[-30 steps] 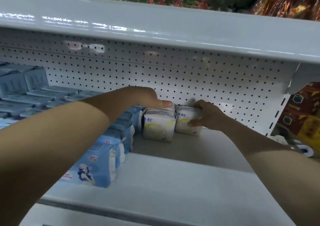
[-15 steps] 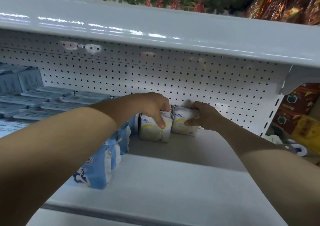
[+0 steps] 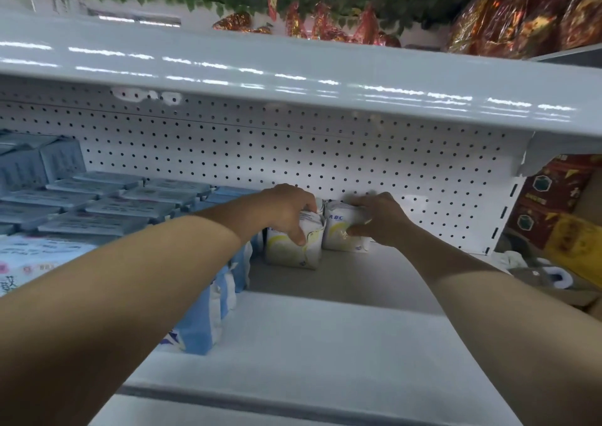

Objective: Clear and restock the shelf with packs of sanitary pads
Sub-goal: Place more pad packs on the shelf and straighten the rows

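Bare shelf (image 3: 325, 344) up front, with a row of blue packs (image 3: 202, 321) along its left. Further in, my left grip (image 3: 286, 210) is curled over the top and front of one white-and-yellow pack (image 3: 290, 253). My right grip (image 3: 381, 217) is clamped round the second pack (image 3: 338, 230) touching it. Both stand way back by the pegboard (image 3: 293, 151).

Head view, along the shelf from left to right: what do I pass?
Grey-blue packs → blue packs → white-and-yellow pack gripped by the left hand → ABC pack gripped by the right hand → red boxes.
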The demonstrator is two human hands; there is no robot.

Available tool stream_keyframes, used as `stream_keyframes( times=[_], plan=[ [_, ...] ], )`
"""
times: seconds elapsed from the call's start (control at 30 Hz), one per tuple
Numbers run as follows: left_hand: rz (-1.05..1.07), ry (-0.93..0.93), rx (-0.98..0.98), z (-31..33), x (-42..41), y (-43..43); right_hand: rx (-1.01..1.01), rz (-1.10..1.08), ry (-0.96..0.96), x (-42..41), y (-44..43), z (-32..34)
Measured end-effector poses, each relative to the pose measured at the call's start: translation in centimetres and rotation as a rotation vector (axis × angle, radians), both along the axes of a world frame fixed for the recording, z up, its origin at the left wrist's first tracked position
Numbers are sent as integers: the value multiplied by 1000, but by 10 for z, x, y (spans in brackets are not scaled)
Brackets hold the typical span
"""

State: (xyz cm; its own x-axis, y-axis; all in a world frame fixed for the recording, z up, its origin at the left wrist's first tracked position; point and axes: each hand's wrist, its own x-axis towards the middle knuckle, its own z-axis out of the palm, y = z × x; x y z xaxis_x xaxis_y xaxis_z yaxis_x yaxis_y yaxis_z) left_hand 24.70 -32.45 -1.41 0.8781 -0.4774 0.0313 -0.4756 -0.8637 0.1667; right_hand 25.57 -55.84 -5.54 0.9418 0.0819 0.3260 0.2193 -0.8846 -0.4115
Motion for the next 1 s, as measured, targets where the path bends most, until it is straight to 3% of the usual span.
stream_keyframes(
  times=[0.13,0.37,0.57,0.67,1.0],
  plan=[
    [14,20,-92,7,-11,7,-121,-106,53,-12,11,2],
    [3,-102,-199,24,-28,39,-107,-203,9,-51,29,36],
    [44,-205,-326,36,-49,71,56,-207,-35,-99,65,54],
    [116,-201,-363,40,-66,86,42,-244,-28,-123,85,61],
    [303,-156,-453,20,-196,135,-9,-145,-48,-240,136,64]
  ],
)
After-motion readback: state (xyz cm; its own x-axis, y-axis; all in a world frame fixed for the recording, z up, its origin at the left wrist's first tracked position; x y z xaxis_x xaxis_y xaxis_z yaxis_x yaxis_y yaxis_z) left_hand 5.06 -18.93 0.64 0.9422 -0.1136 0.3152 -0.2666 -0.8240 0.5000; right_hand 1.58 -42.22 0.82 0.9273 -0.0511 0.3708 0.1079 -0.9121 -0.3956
